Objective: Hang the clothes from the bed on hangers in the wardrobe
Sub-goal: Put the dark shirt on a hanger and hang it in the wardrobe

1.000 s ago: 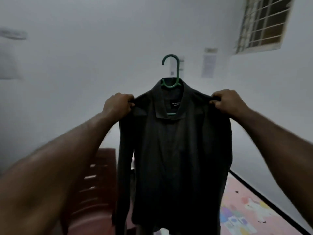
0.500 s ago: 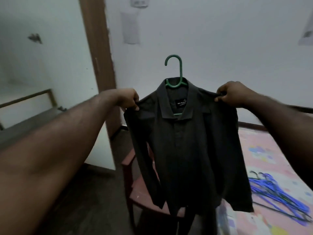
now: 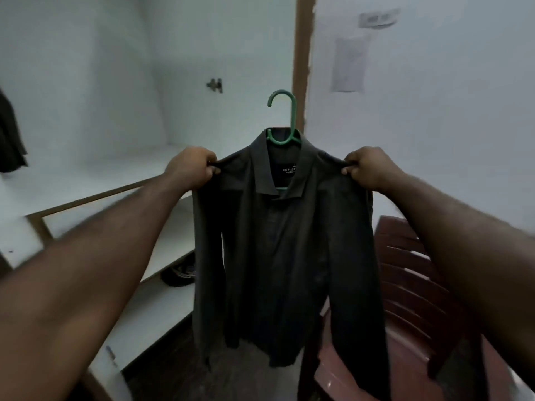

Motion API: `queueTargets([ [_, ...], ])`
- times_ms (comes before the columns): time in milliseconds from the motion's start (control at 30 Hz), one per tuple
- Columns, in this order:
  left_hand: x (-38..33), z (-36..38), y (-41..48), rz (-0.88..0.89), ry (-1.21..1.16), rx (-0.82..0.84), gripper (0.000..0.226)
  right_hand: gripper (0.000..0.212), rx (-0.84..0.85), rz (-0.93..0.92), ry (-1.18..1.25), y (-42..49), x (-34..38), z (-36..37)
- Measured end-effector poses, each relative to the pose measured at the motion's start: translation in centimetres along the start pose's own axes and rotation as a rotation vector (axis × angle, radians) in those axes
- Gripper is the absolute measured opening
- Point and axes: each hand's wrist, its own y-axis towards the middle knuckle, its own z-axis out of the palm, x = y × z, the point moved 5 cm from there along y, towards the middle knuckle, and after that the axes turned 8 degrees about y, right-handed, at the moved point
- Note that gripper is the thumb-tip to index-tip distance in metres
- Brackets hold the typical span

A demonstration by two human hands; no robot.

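Observation:
A dark grey long-sleeved shirt (image 3: 283,256) hangs on a green plastic hanger (image 3: 285,117), whose hook sticks up above the collar. I hold it out in front of me at arm's length. My left hand (image 3: 189,167) grips the shirt's left shoulder and my right hand (image 3: 367,166) grips its right shoulder. Behind and to the left is the open white wardrobe (image 3: 115,82), with shelves below. Another dark garment (image 3: 10,140) hangs at its far left edge.
A brown wooden frame post (image 3: 301,68) divides the wardrobe from the white wall. A reddish-brown slatted chair (image 3: 411,285) stands at the lower right, partly behind the shirt. A dark bundle (image 3: 179,274) lies on a low wardrobe shelf. The floor is dark.
My view has swung left from the bed and wall to the open wardrobe. Both hands still grip the shirt's shoulders, and the bed with the blue hangers is out of view.

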Motion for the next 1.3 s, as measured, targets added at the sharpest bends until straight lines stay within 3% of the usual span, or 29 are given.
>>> queueTargets([
  [100,4.9,-1.6,0.0,-0.101,-0.005,-0.216,0.019,0.017,-0.022,-0.064,0.053,3.7,4.0,3.3],
  [233,10.6,-3.2,1.6,-0.226,0.008,-0.28,0.021,0.018,-0.036,-0.13,0.168,9.3,9.2,7.0],
  [433,17.8,-4.8,4.8,-0.382,0.119,-0.255,0.022,0.017,-0.005,-0.252,0.235,18.2,14.6,13.6],
  [567,22.3,-4.3,7.8,-0.45,0.255,-0.107,0.024,0.016,0.072,-0.378,0.236,25.5,18.2,18.5],
  [833,27.1,-7.5,15.2,-0.626,0.41,-0.238,0.026,0.018,0.165,-0.55,0.379,39.5,25.5,21.9],
  [1133,32.3,-11.5,19.5,-0.766,0.557,-0.307,0.025,0.025,0.173,-0.699,0.53,48.3,34.9,25.1],
  [1200,33.8,-13.2,20.5,-0.783,0.608,-0.352,0.025,0.033,0.178,-0.74,0.568,49.9,37.4,25.1],
  [1300,36.2,-16.4,22.2,-0.806,0.664,-0.433,0.025,0.066,0.219,-0.839,0.595,51.7,40.9,25.0],
])
